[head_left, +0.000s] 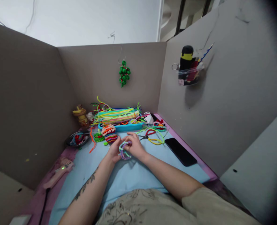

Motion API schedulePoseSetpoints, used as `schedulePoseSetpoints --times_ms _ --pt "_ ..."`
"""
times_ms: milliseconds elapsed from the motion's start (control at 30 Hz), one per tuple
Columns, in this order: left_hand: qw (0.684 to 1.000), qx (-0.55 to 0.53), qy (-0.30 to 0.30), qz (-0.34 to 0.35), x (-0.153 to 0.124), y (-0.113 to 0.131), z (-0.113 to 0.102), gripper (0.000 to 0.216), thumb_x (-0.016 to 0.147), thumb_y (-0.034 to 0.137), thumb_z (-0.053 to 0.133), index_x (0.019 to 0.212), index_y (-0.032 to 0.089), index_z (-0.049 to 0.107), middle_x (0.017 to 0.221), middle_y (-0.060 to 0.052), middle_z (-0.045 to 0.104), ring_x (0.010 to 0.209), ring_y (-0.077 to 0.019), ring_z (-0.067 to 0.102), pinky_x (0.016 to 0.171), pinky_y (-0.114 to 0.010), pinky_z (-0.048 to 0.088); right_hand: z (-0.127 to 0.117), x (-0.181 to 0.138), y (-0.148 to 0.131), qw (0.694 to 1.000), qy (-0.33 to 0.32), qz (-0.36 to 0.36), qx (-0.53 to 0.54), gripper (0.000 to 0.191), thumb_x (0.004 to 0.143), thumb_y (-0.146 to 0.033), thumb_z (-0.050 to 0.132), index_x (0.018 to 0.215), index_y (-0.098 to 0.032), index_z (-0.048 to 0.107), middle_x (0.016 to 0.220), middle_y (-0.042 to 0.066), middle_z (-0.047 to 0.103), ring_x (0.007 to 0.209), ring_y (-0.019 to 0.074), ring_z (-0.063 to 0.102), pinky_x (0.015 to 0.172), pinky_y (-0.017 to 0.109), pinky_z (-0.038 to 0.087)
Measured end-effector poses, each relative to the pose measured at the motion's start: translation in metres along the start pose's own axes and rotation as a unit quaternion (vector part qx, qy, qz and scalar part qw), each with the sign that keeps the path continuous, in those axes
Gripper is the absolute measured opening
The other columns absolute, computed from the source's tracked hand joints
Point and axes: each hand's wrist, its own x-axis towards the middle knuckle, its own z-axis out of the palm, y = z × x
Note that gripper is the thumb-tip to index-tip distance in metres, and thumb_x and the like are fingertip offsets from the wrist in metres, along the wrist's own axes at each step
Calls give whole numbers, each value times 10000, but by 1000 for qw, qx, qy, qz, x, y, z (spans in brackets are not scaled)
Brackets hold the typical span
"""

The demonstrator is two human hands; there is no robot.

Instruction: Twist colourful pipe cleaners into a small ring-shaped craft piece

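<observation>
Both hands meet over the blue cloth, around a ring of bent pipe cleaners (122, 154) in purple and mint green. My left hand (114, 150) grips its left side, fingers partly hidden behind it. From the upper right, the fingers of my right hand (135, 145) are closed on the ring's edge. Just beyond my left hand are a striped, multicoloured pipe-cleaner piece (110, 137) and a green one (99, 137). Scissors (150, 133) with red and yellow handles lie open past my right hand, close to loose light-green pipe cleaners (163, 135).
A blue tray (129, 127) heaped with pipe cleaners stands at the back. Left are a dark bowl (69, 142), a yellow bottle (81, 116) and a pink corded tool (59, 173) with a green light. A phone (181, 152) lies right. Grey panels (138, 78) enclose the table.
</observation>
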Motion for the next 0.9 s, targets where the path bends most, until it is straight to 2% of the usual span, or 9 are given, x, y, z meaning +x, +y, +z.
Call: schedulePoseSetpoints --times_ms 133,333,500,633,700,800,900 --pt "1000 20 7 7 -1 -3 1 463 849 459 397 1110 116 566 898 -129 656 765 -231 637 695 -336 480 3 0 2 1000 -9 23 7 223 585 -203 720 763 -198 587 1088 57 475 1083 216 439 920 359 353" --pt "998 62 22 24 -4 -3 4 482 813 507 443 1068 128 597 901 -119 660 788 -236 635 685 -322 478 1 -2 1 999 1 -7 -45 196 609 -160 684 778 -212 600 1106 53 475 1096 226 415 925 384 339" --pt "981 142 132 30 -2 -9 0 450 774 500 519 1003 124 618 787 -92 673 680 -212 642 525 -254 452 -4 -2 1 990 -3 -62 -125 188 630 -88 619 775 -207 615 1155 56 490 1160 244 345 977 409 273" --pt "973 152 172 29 1 -12 -3 427 760 483 548 963 113 615 713 -82 668 588 -193 631 470 -244 438 -1 -2 0 987 -9 -66 -146 192 645 -86 588 798 -201 601 1181 66 483 1185 252 316 983 432 258" --pt "975 142 165 35 2 -11 -4 414 767 469 546 960 110 616 719 -86 672 588 -195 634 478 -250 448 1 -2 0 991 -3 -45 -128 237 649 -108 593 865 -207 588 1187 73 465 1166 244 342 970 426 283" --pt "983 127 121 46 1 -9 -4 417 784 454 529 986 100 621 793 -116 685 674 -218 652 545 -274 480 3 0 3 996 10 -6 -83 373 627 -189 646 988 -201 552 1171 94 443 1113 236 401 943 401 335" --pt "987 126 94 41 0 -7 -5 434 791 453 519 1023 100 619 863 -139 685 754 -243 655 602 -304 498 3 1 8 999 9 1 -49 468 590 -240 690 1028 -195 531 1146 93 444 1088 232 431 928 377 361"
